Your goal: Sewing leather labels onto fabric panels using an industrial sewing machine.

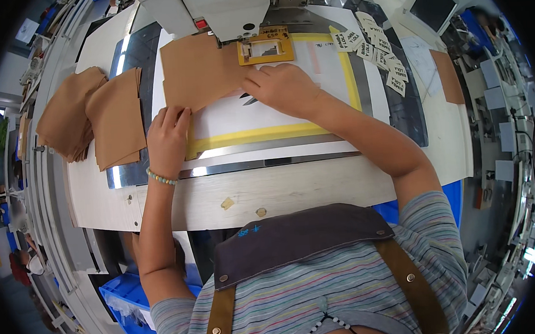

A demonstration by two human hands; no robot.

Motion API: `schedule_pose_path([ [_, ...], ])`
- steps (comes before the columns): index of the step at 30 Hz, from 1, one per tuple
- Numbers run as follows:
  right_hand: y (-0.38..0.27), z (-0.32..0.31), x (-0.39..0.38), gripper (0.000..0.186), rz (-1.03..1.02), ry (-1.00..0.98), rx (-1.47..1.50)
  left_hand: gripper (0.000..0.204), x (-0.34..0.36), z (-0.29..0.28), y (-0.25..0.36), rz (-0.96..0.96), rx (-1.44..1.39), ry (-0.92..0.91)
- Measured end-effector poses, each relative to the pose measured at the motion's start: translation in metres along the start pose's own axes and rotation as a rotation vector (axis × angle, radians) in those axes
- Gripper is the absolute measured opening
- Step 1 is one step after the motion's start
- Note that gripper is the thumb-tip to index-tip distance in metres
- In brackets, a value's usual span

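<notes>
A flat brown fabric piece (199, 71) lies under the sewing machine head (235, 14), partly over a white sheet (247, 119) edged with yellow tape. My left hand (168, 139) pinches its near left corner between thumb and fingers. On its right edge, the bent fingertips of my right hand (284, 88) close on the fabric. Just beyond that hand sits a yellow clamp frame (265, 51) with a rectangular window. A small dark pointed shape (247, 99) shows on the sheet beside my right fingers; its kind is unclear.
Two piles of brown fabric pieces (116, 117) (71, 111) lie to the left. Several white printed labels (373, 46) are spread at the right of the plate. A screen (432, 5) stands far right, near a brown piece (447, 76). Below left is a blue bin (126, 307).
</notes>
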State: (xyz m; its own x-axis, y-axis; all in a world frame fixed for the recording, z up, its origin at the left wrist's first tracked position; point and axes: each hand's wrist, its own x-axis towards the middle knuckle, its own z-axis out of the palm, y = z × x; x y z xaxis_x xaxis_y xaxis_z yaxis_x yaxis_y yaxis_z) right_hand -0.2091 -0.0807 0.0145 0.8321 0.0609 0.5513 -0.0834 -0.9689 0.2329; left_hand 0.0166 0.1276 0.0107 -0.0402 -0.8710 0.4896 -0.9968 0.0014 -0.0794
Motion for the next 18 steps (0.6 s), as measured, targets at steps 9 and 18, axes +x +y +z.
schedule_pose_path([
  [9,0.034,-0.044,-0.075,0.018,0.195,-0.311,-0.111,0.025,0.071,0.053,0.029,0.234,-0.057,0.020],
  [18,0.018,-0.050,-0.114,0.044,0.333,-0.208,0.055,0.045,0.045,0.023,0.047,0.068,-0.246,-0.117],
])
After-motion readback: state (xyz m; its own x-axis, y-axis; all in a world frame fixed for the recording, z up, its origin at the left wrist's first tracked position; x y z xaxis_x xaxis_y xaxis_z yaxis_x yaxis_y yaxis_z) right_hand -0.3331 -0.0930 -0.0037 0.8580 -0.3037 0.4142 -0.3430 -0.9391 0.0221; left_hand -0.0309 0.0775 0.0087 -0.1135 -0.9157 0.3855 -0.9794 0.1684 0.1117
